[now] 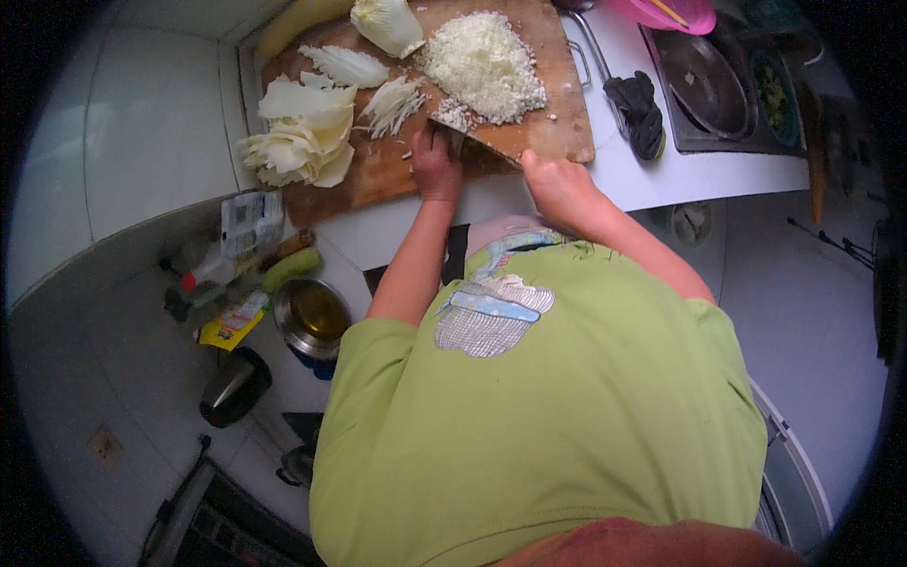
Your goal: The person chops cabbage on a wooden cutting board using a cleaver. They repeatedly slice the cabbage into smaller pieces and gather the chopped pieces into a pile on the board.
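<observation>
My right hand (pixel 563 188) is closed around the handle of a kitchen knife (pixel 485 143), whose blade angles up and left over a wooden cutting board (pixel 382 177). Beside the blade's far end, my left hand (pixel 436 166) rests low over the board with its fingers bent. Whether it grips anything is hidden. Just beyond the blade is a small patch of chopped cabbage (pixel 451 113), and past that a large mound of finely chopped cabbage (pixel 485 67). Cabbage shreds (pixel 394 105) lie left of the knife. Stacked cabbage leaves (pixel 308 135) sit at the board's left edge.
A cabbage piece (pixel 388 27) lies at the board's far side. Right of the board are a black cloth (pixel 635 113), a dark pan (pixel 701 85) on the stove and a pink basin (pixel 673 10). A metal bowl of yellowish liquid (pixel 312 319) stands at left near a kettle (pixel 236 388).
</observation>
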`<state>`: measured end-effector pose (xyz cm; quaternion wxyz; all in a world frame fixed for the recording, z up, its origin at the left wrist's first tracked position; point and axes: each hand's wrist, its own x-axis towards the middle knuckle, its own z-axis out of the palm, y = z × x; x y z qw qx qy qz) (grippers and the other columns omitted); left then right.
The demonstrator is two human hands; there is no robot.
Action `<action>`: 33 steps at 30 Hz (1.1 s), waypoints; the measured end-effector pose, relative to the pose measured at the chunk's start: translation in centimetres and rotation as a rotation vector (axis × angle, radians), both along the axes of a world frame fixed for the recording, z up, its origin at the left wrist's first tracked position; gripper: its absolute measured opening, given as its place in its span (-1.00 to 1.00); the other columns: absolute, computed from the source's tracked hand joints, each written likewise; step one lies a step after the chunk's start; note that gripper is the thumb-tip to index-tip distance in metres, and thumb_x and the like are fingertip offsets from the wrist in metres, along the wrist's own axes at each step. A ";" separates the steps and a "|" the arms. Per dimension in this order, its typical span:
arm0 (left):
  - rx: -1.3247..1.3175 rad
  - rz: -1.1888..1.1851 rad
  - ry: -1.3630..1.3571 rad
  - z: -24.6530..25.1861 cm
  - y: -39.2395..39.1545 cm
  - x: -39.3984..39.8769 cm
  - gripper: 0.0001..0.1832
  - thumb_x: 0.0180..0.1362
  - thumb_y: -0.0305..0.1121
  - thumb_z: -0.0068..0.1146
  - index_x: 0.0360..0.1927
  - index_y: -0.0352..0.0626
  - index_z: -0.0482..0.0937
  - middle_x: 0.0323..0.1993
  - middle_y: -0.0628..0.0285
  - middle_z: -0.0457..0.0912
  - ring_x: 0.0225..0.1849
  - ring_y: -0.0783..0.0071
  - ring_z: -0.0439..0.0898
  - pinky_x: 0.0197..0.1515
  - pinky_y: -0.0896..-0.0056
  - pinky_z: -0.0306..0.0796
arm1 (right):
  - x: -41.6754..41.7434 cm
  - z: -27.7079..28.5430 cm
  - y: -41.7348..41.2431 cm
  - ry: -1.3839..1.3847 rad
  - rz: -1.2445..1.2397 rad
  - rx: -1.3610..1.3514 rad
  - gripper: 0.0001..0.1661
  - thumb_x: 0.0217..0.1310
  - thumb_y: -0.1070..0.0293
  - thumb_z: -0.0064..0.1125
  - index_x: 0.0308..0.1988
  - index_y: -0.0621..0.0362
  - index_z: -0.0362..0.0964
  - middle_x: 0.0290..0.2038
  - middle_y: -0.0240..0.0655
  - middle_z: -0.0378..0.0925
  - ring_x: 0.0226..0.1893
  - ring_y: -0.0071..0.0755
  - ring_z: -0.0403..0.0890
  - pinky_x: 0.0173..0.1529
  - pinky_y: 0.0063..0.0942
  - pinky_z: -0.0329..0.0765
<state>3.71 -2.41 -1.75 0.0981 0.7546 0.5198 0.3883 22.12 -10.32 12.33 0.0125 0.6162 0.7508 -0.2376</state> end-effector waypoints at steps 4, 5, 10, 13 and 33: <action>-0.004 0.005 0.037 -0.5 0.1 -0.3 -0.71 -0.07 -0.59 0.04 -0.21 -0.17 0.54 -0.06 0.05 0.51 -0.07 0.02 0.46 -0.02 0.12 0.39 | 0.3 -1.6 0.4 -0.008 -0.037 0.038 -0.84 0.02 0.55 -0.07 -0.30 0.30 0.23 -0.49 0.03 0.57 -0.45 0.12 0.64 -0.39 -0.05 0.56; -0.012 0.012 0.042 -0.7 0.2 -0.3 -0.71 -0.07 -0.59 0.04 -0.21 -0.17 0.54 -0.06 0.05 0.51 -0.06 0.02 0.45 -0.02 0.12 0.38 | 0.3 -1.5 0.5 -0.011 -0.043 0.037 -0.84 0.02 0.55 -0.07 -0.30 0.30 0.23 -0.48 0.03 0.57 -0.45 0.11 0.64 -0.39 -0.06 0.56; -0.049 0.027 0.041 -0.4 -0.2 -0.2 -0.69 -0.07 -0.59 0.04 -0.19 -0.17 0.53 -0.09 0.07 0.51 -0.02 0.02 0.43 0.02 0.11 0.36 | 0.1 0.4 0.4 0.045 -0.010 0.060 -0.85 0.02 0.55 -0.07 -0.30 0.30 0.23 -0.50 0.04 0.57 -0.45 0.11 0.63 -0.39 -0.04 0.55; -0.054 0.027 0.023 -0.2 -0.4 -0.2 -0.69 -0.07 -0.58 0.05 -0.18 -0.16 0.53 -0.09 0.06 0.51 -0.02 0.02 0.43 0.02 0.11 0.36 | 0.1 0.6 0.6 0.028 0.004 0.032 -0.85 0.02 0.56 -0.07 -0.31 0.29 0.22 -0.52 0.04 0.57 -0.46 0.11 0.63 -0.40 -0.05 0.55; -0.010 -0.053 0.142 0.3 -1.1 -1.1 -0.58 -0.04 -0.46 0.15 -0.03 -0.26 0.46 -0.01 -0.02 0.43 0.09 -0.02 0.36 0.19 0.09 0.25 | -0.1 -1.8 0.4 0.004 -0.033 0.082 -0.88 0.07 0.52 -0.09 -0.31 0.26 0.23 -0.54 0.01 0.57 -0.46 0.08 0.65 -0.42 -0.08 0.58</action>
